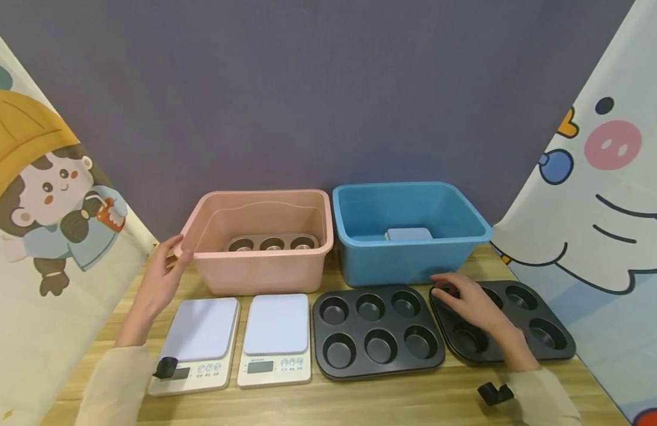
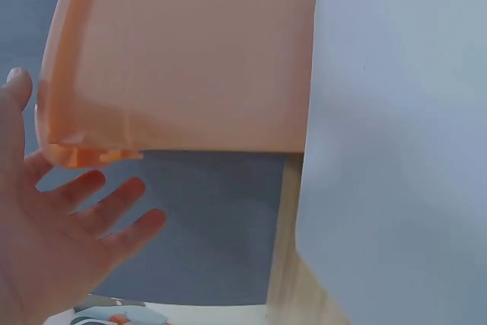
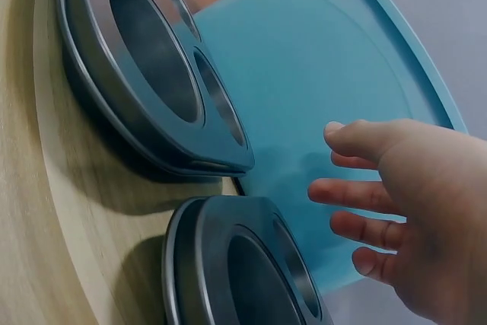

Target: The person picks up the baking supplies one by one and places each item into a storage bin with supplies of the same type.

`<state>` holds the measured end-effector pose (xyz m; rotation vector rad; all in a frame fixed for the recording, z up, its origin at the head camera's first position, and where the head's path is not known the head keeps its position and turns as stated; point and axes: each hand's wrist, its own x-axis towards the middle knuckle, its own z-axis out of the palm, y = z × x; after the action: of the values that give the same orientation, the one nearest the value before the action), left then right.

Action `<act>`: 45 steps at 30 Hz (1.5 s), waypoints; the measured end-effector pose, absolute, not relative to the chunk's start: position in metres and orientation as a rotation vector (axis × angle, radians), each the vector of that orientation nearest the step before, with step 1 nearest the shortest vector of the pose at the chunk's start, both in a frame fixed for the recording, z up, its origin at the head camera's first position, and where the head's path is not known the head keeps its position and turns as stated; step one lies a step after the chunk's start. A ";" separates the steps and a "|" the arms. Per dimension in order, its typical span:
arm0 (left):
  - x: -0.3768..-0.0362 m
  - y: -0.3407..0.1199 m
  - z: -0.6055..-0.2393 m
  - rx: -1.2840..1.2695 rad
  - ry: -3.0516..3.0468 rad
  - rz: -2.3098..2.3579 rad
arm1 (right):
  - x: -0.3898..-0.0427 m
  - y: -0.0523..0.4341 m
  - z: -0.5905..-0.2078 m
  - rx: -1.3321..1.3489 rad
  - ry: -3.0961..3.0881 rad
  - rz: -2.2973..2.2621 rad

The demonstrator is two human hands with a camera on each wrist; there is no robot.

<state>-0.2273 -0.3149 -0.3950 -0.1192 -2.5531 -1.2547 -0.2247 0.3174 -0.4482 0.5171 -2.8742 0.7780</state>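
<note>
At the front left corner of the pink bin (image 1: 264, 275) is my left hand (image 1: 158, 281). Its fingers are spread and hold nothing; in the left wrist view, fingers of this hand (image 2: 57, 234) overlap the bin's rim (image 2: 57, 131). My right hand (image 1: 474, 306), also holding nothing, hovers over the back left of the right-hand black muffin pan (image 1: 527, 316), covering some of its cups. Relaxed, slightly bent fingers show on that hand (image 3: 411, 218) in the right wrist view, in front of the blue bin (image 3: 304, 74).
A second muffin pan (image 1: 378, 325) lies left of the first. Two white kitchen scales (image 1: 200, 328) stand side by side before the pink bin. Inside that bin sits another muffin pan (image 1: 258, 243); a white flat-topped object (image 1: 408, 234) lies in the blue bin. A grey backdrop (image 1: 328, 94) rises behind.
</note>
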 end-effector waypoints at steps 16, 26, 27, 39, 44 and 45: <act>-0.232 -0.307 -0.410 -0.077 -2.429 -1.459 | -0.236 0.305 -0.454 0.517 -2.928 0.796; -0.233 -0.296 -0.412 -0.010 -2.343 -1.591 | -0.241 0.298 -0.455 0.584 -2.916 0.804; -0.233 -0.296 -0.412 -0.006 -2.337 -1.600 | -0.241 0.297 -0.456 0.596 -2.918 0.801; -0.236 -0.292 -0.415 0.018 -2.297 -1.650 | -0.245 0.285 -0.462 0.637 -2.995 0.695; -0.236 -0.291 -0.416 0.033 -2.311 -1.637 | -0.245 0.282 -0.464 0.614 -3.026 0.653; -0.236 -0.291 -0.416 0.039 -2.313 -1.635 | -0.245 0.281 -0.465 0.613 -3.028 0.638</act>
<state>-0.2356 -0.2909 -0.4163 0.0388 -2.3129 -1.6345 -0.2453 0.2806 -0.4653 0.6133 -3.0277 0.6378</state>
